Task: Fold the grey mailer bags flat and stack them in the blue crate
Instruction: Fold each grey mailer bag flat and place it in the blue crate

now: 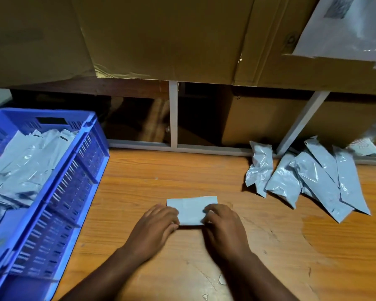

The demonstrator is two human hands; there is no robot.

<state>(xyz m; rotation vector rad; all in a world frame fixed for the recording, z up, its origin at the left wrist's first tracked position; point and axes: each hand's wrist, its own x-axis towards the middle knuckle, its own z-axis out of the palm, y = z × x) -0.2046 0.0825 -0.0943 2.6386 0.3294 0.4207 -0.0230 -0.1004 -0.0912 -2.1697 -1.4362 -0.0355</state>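
Folded mailer bag: a pale grey bag, folded into a small flat rectangle, lies on the wooden tabletop near the middle of the scene, just in front of the person.
Left hand: palm down on the left end of the folded bag, fingers loosely bent and close together, pressing on the bag's left edge.
Right hand: palm down on the right end of the folded bag, fingers bent and close together, tips pressing on the bag's right edge.
Forearms: both reach in from the near edge, angled toward each other.
Blue crate: a slatted plastic crate at the left, resting on the tabletop, well apart from the hands.
Bags in crate: several grey mailer bags lie overlapped inside, in the far part of the crate.
Unfolded bags: a loose heap of puffy, wrinkled grey mailer bags at the far right of the tabletop, leaning on one another.
Shelf frame: white uprights at the far edge of the tabletop, dark space behind.
Cardboard boxes: large brown boxes fill the far top of the scene.
White parcel: a pale wrapped package at the far top right, blurred.
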